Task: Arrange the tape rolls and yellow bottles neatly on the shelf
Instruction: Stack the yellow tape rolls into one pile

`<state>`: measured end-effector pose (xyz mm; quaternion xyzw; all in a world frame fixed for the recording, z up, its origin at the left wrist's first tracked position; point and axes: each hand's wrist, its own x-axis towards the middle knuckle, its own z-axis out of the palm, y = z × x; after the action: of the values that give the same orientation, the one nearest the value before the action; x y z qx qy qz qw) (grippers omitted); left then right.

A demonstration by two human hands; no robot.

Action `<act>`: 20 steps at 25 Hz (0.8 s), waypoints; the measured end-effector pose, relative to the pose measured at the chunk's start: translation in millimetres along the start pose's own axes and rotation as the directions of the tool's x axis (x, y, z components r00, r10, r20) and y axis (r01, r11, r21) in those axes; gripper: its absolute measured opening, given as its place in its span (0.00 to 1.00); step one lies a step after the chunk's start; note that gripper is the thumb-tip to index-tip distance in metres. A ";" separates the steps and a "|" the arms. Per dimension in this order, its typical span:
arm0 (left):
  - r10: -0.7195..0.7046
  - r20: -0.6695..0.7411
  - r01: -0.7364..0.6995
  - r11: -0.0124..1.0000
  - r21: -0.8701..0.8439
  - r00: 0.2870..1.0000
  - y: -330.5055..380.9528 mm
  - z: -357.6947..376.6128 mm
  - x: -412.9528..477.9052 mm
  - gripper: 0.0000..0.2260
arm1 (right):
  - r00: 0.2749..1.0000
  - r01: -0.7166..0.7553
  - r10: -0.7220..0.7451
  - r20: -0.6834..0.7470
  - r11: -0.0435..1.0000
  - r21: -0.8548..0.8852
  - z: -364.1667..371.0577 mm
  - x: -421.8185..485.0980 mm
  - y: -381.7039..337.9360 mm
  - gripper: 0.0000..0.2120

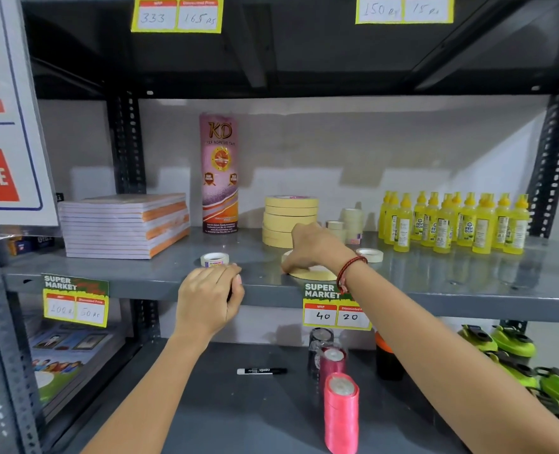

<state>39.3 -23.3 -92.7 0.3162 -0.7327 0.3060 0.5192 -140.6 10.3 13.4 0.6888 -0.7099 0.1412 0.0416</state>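
On the grey shelf [140, 276] my right hand [310, 247] grips a flat cream tape roll [317, 273] lying near the front edge. Behind it stands a stack of wide cream tape rolls [289, 221], with small pale rolls [350, 224] to its right and one loose small roll [371, 254] beside my wrist. A small white tape roll [214, 259] lies at the front; my left hand [209, 299] is just below it with curled fingers, holding nothing I can see. Several yellow bottles [451, 221] stand grouped at the right.
A tall pink KD tape pack [219, 172] stands at the back, with a stack of notebooks [124, 224] to its left. Price tags [335, 306] hang on the shelf edge. Below lie a black marker [261, 371], pink ribbon spools [341, 411] and green items [514, 348].
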 end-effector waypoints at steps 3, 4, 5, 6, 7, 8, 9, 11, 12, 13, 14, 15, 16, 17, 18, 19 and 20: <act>0.007 -0.001 -0.007 1.000 0.007 1.000 -0.3 0.4 -0.2 0.17 | 0.995 0.080 -0.080 -0.053 0.997 0.002 -7.9 -3.4 -9.3 0.11; 0.008 -0.011 -0.008 1.000 0.010 1.000 -0.6 0.5 0.0 0.17 | 0.986 0.121 -0.119 -0.114 0.992 0.014 -14.4 -1.9 -12.9 0.09; 0.009 -0.021 -0.009 1.000 0.008 1.000 -0.3 0.6 0.4 0.17 | 0.969 0.169 -0.160 -0.188 0.985 0.029 -22.8 2.5 -15.5 0.08; 0.010 -0.033 -0.010 1.000 0.006 0.999 -0.2 0.9 0.6 0.17 | 0.945 0.217 -0.201 -0.259 0.975 0.036 -33.9 8.5 -17.8 0.09; 0.013 -0.042 -0.013 1.000 0.006 0.999 -0.3 1.6 0.5 0.16 | 0.919 0.255 -0.231 -0.318 0.966 0.035 -45.5 18.1 -18.3 0.11; 0.017 -0.046 -0.017 1.000 0.005 0.999 -0.9 2.4 0.5 0.16 | 0.899 0.273 -0.245 -0.363 0.961 0.029 -55.6 29.3 -17.5 0.14; 0.020 -0.044 -0.020 1.000 0.002 0.999 -1.6 3.1 0.3 0.16 | 0.891 0.264 -0.228 -0.392 0.964 0.038 -63.7 42.0 -15.1 0.18; 0.017 -0.046 -0.017 1.000 -0.001 0.999 -3.3 4.6 -0.6 0.16 | 0.901 0.207 -0.146 -0.409 0.972 0.110 -70.7 69.2 -7.2 0.22; 0.018 -0.052 -0.018 1.000 -0.001 0.999 -3.2 5.3 -1.0 0.16 | 0.917 0.172 -0.097 -0.388 0.971 0.164 -70.0 82.6 -0.4 0.22; 0.021 -0.060 -0.021 1.000 0.000 0.998 -3.5 6.1 -1.1 0.16 | 0.936 0.139 -0.055 -0.348 0.966 0.219 -67.1 93.8 4.9 0.21; 0.025 -0.066 -0.025 1.000 0.001 0.997 -3.4 6.6 -1.2 0.16 | 0.948 0.125 -0.044 -0.315 0.963 0.240 -63.2 104.1 10.2 0.17; 0.030 -0.072 -0.030 1.000 0.002 0.997 -3.2 6.8 -0.9 0.16 | 0.959 0.114 -0.034 -0.281 0.956 0.270 -58.5 112.0 13.6 0.09; 0.033 -0.075 -0.033 0.999 0.003 0.997 -3.4 6.9 -0.6 0.16 | 0.964 0.119 -0.041 -0.262 0.950 0.289 -53.4 118.0 16.2 0.04; 0.035 -0.075 -0.035 0.999 0.004 0.997 -3.9 7.0 -0.3 0.16 | 0.970 0.112 -0.035 -0.239 0.943 0.313 -49.2 122.3 16.1 0.11; 0.036 -0.075 -0.035 0.999 0.005 0.997 -4.4 7.1 -0.4 0.16 | 0.971 0.112 -0.036 -0.236 0.942 0.318 -45.0 125.9 16.9 0.15; 0.036 -0.074 -0.036 0.999 0.005 0.997 -4.4 7.1 -0.6 0.16 | 0.971 0.111 -0.033 -0.235 0.938 0.328 -42.0 126.0 16.7 0.15; 0.036 -0.075 -0.036 0.999 0.005 0.997 -4.6 7.1 -0.9 0.16 | 0.970 0.114 -0.033 -0.241 0.936 0.332 -38.6 129.2 18.0 0.14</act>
<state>39.1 -31.5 -94.9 0.2921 -0.7177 0.3281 0.5403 -169.8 -104.3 80.5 0.6906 -0.6381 0.3404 0.0083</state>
